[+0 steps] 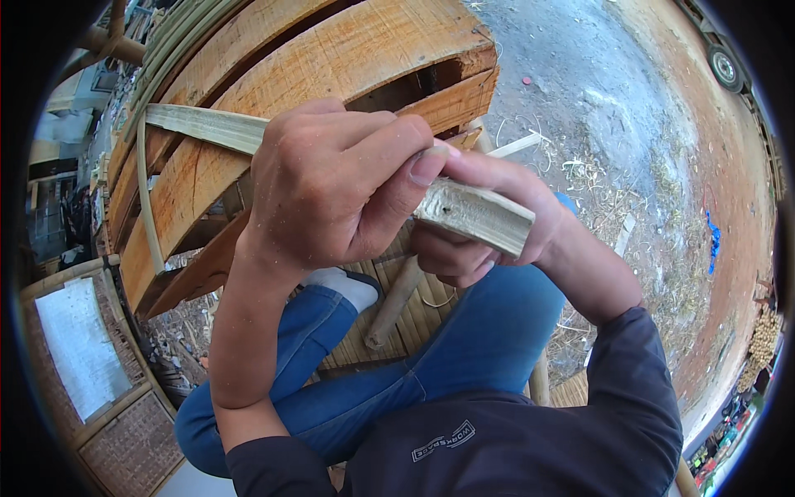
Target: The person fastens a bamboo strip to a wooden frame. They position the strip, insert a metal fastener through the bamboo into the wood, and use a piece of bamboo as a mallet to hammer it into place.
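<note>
My left hand [335, 186] is closed, palm down, with its thumb pressed beside the fingertips of my right hand [513, 195]. Between them is a split bamboo piece [480, 217], pale, with a rough, hollowed face and a small dark hole near my left thumb. My right hand wraps it from the far side, fingers curled underneath. A flat pale bamboo strip [203, 126] runs leftward from behind my left hand over the slatted wooden crate [323, 62]. My left hand hides whether strip and piece are one. A thin pale sliver [517, 145] shows beyond my right hand.
Long bamboo strips [178, 54] lie across the crate's left side. Under my crossed legs is a bamboo slat platform [406, 319] with a round stick [393, 306]. Shavings [588, 178] litter the ground at right. A woven bamboo panel [132, 431] stands lower left; a vehicle wheel [725, 68] is far right.
</note>
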Demonstrator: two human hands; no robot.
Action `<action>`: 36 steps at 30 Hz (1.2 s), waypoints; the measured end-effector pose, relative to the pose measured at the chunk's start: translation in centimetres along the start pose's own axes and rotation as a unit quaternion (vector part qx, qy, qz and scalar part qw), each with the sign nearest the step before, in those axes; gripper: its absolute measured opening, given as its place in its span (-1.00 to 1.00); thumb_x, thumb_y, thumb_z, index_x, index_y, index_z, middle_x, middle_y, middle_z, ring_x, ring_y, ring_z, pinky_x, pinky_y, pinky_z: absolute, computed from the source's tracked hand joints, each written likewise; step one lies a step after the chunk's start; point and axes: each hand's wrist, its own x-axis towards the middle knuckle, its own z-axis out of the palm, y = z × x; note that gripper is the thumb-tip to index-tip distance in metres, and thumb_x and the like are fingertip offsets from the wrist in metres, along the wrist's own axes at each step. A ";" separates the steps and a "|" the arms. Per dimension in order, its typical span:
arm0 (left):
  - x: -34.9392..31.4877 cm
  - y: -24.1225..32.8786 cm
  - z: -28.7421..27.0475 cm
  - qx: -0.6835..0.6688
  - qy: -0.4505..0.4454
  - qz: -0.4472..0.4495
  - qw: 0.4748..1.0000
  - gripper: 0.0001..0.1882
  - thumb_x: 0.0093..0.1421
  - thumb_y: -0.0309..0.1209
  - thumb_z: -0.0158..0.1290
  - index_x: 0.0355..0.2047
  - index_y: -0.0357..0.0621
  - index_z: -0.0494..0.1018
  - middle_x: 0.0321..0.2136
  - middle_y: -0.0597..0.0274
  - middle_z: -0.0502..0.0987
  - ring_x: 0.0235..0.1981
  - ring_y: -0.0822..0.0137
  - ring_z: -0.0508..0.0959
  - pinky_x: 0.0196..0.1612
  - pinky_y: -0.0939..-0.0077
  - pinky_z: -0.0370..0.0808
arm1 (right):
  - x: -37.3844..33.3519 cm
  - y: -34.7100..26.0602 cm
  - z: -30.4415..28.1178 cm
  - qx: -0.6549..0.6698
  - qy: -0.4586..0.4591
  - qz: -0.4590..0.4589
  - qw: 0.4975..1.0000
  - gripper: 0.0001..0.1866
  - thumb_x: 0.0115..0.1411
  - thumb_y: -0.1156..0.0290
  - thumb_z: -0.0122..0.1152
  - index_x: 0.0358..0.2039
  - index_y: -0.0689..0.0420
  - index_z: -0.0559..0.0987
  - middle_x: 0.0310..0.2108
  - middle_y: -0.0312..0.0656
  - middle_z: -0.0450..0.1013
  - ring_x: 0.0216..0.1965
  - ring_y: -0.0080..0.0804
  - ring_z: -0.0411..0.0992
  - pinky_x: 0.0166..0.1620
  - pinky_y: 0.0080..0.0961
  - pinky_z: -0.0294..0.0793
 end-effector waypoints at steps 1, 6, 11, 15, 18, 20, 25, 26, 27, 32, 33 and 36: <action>0.0 0.1 -0.1 -0.003 -0.010 -0.003 1.000 -0.84 0.24 -0.40 0.12 -0.49 -0.11 0.51 -0.69 0.30 0.46 -0.70 0.27 0.48 -0.62 0.38 0.25 | 0.1 0.4 -0.8 -0.045 -0.028 -0.015 0.998 -0.38 0.39 -0.32 -0.25 -0.41 -0.02 0.44 -0.70 -0.28 0.28 -0.68 -0.56 0.18 -0.62 -0.60 0.10; -0.2 0.1 0.2 -0.010 -0.002 0.001 1.000 -0.84 0.22 -0.41 0.13 -0.50 -0.12 0.51 -0.69 0.27 0.47 -0.71 0.24 0.48 -0.61 0.36 0.31 | 0.0 -0.1 -0.7 -0.093 -0.039 0.002 0.995 -0.30 0.36 -0.38 -0.28 -0.46 0.00 0.47 -0.70 -0.26 0.29 -0.66 -0.55 0.23 -0.60 -0.61 0.20; -0.2 0.3 0.3 -0.018 0.001 -0.005 1.000 -0.85 0.22 -0.41 0.14 -0.49 -0.14 0.51 -0.70 0.26 0.47 -0.70 0.21 0.50 -0.59 0.34 0.35 | -0.2 -0.1 -0.3 -0.027 0.028 -0.001 0.999 -0.25 0.33 -0.42 -0.27 -0.46 0.04 0.52 -0.68 -0.26 0.34 -0.63 -0.56 0.32 -0.60 -0.63 0.27; -0.4 0.4 0.4 -0.020 0.012 -0.032 0.999 -0.78 0.31 -0.41 0.03 -0.49 -0.21 0.49 -0.70 0.19 0.42 -0.70 0.16 0.41 -0.57 0.31 0.29 | -1.0 -1.0 1.5 -0.136 0.147 0.021 0.979 -0.24 0.32 -0.43 -0.25 -0.34 0.07 0.54 -0.66 -0.26 0.39 -0.59 -0.62 0.40 -0.59 -0.65 0.35; -0.6 0.4 1.0 -0.016 0.033 -0.054 0.998 -0.79 0.34 -0.37 0.02 -0.43 -0.16 0.50 -0.73 0.17 0.45 -0.68 0.09 0.50 -0.58 0.26 0.37 | -1.1 -1.8 3.3 -0.223 0.242 0.035 0.944 -0.25 0.32 -0.42 -0.25 -0.28 0.08 0.54 -0.65 -0.27 0.40 -0.63 -0.67 0.39 -0.60 -0.65 0.38; -0.7 0.7 0.9 -0.015 0.050 -0.073 0.996 -0.77 0.36 -0.35 -0.01 -0.44 -0.16 0.48 -0.74 0.14 0.43 -0.68 0.06 0.50 -0.58 0.23 0.37 | -0.7 -2.2 4.5 -0.252 0.285 0.048 0.923 -0.25 0.33 -0.42 -0.25 -0.26 0.08 0.54 -0.65 -0.28 0.40 -0.65 -0.69 0.38 -0.61 -0.65 0.38; -0.5 0.6 1.2 -0.028 0.023 -0.097 0.995 -0.67 0.38 -0.30 -0.04 -0.54 -0.15 0.42 -0.75 0.08 0.42 -0.68 0.02 0.49 -0.61 0.20 0.35 | -1.9 -3.3 2.3 -0.297 0.198 0.108 0.928 -0.19 0.37 -0.39 -0.42 -0.39 0.14 0.50 -0.70 -0.25 0.32 -0.66 -0.55 0.30 -0.64 -0.63 0.25; -0.5 0.8 1.0 -0.029 0.029 -0.097 0.994 -0.67 0.38 -0.30 -0.04 -0.54 -0.15 0.42 -0.75 0.08 0.42 -0.68 0.02 0.49 -0.61 0.20 0.35 | -2.0 -3.3 2.2 -0.256 0.164 0.111 0.946 -0.18 0.36 -0.40 -0.43 -0.41 0.13 0.49 -0.71 -0.24 0.32 -0.66 -0.53 0.27 -0.65 -0.61 0.23; -0.6 0.8 0.6 -0.026 -0.008 -0.107 0.994 -0.70 0.40 -0.35 -0.06 -0.45 -0.24 0.46 -0.69 0.02 0.44 -0.64 0.01 0.51 -0.55 0.25 0.37 | -1.7 -3.1 2.9 -0.288 0.200 0.101 0.931 -0.20 0.38 -0.38 -0.42 -0.43 0.13 0.47 -0.72 -0.24 0.28 -0.67 -0.52 0.20 -0.64 -0.58 0.17; -0.8 0.9 0.5 -0.033 -0.026 -0.111 0.993 -0.72 0.42 -0.39 -0.07 -0.39 -0.32 0.50 -0.65 -0.03 0.44 -0.64 0.02 0.48 -0.55 0.29 0.34 | -1.6 -2.3 2.7 -0.323 0.253 0.060 0.910 -0.29 0.44 -0.27 -0.41 -0.41 0.10 0.47 -0.73 -0.28 0.29 -0.69 -0.54 0.26 -0.63 -0.57 0.22; -0.8 0.9 0.5 -0.029 -0.022 -0.112 0.993 -0.71 0.42 -0.38 -0.06 -0.39 -0.32 0.49 -0.67 -0.02 0.41 -0.67 0.03 0.45 -0.57 0.30 0.32 | -1.7 -2.3 2.5 -0.326 0.240 0.064 0.912 -0.34 0.46 -0.21 -0.41 -0.38 0.07 0.48 -0.74 -0.29 0.32 -0.70 -0.55 0.35 -0.63 -0.57 0.30; -0.7 0.8 1.0 -0.027 -0.001 -0.101 0.995 -0.69 0.42 -0.36 -0.05 -0.41 -0.32 0.49 -0.71 0.01 0.37 -0.71 0.07 0.40 -0.60 0.30 0.28 | -1.7 -2.3 2.8 -0.292 0.253 0.068 0.920 -0.37 0.47 -0.18 -0.40 -0.38 0.06 0.47 -0.74 -0.30 0.30 -0.71 -0.55 0.30 -0.63 -0.55 0.27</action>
